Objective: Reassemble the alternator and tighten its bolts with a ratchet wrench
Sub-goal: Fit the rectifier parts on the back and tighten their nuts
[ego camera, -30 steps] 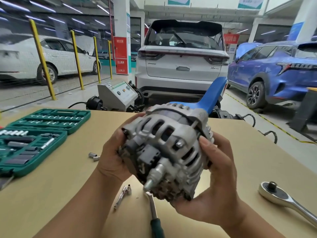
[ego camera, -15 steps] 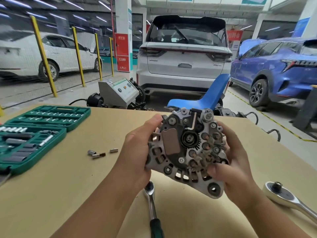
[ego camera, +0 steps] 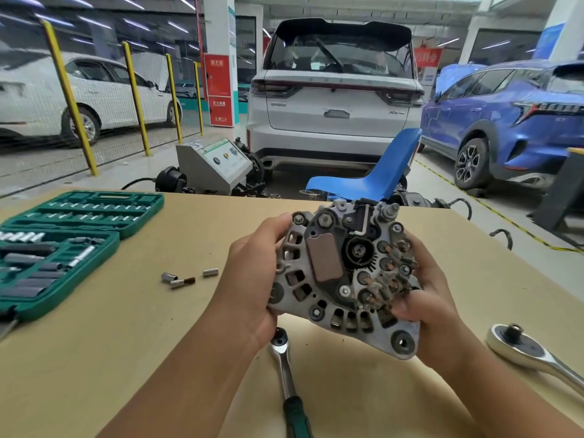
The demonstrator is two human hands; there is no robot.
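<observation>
The grey alternator [ego camera: 344,276] is held above the tan table [ego camera: 126,327], its open rear face with bolts, brush holder and rectifier turned toward me. My left hand [ego camera: 252,279] grips its left rim, thumb over the top edge. My right hand [ego camera: 426,295] grips the right side, thumb lying on the rectifier parts. A small ratchet wrench with a green handle [ego camera: 286,371] lies on the table just below the alternator. A larger chrome ratchet [ego camera: 534,352] lies at the right.
An open green socket set [ego camera: 63,248] sits at the table's left. Three loose sockets [ego camera: 183,278] lie between it and my left hand. Beyond the far edge stand a blue chair [ego camera: 373,175], a grey test machine [ego camera: 215,165] and parked cars.
The alternator was turned over from its side to show its rear face, and both hands shifted their grip round it. The camera view lifted slightly.
</observation>
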